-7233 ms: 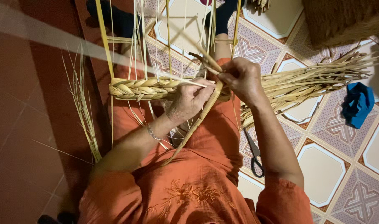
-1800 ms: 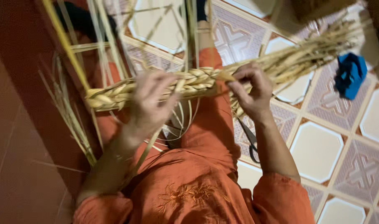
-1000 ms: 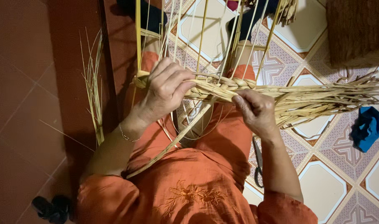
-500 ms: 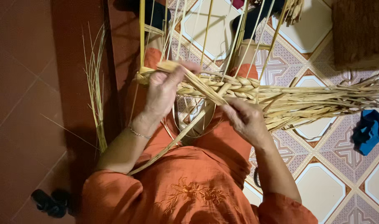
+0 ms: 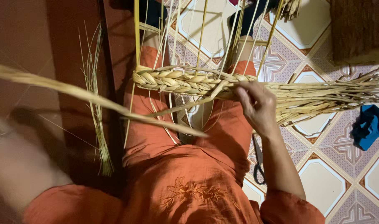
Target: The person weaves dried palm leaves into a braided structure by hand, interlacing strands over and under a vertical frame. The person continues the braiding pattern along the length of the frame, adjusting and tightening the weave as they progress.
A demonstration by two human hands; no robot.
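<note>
Head view: right hand point(image 5: 258, 105) fingers pinch the straw braid point(image 5: 185, 81) over the lap; left hand out of frame, blurred strand point(image 5: 94, 99) crossing.

Right hand point(image 5: 258, 105) pinches braided straw band point(image 5: 185, 81) across lap; left arm point(image 5: 19, 166) blurred, drawing long straw strip point(image 5: 94, 99) leftward; scissors point(image 5: 258, 159) on tiled floor point(image 5: 322, 182).

Items lying around the seated weaver
Black-handled scissors point(image 5: 258, 162) and a crumpled blue cloth point(image 5: 368, 126) are seen on patterned floor tiles point(image 5: 322, 182).
</note>
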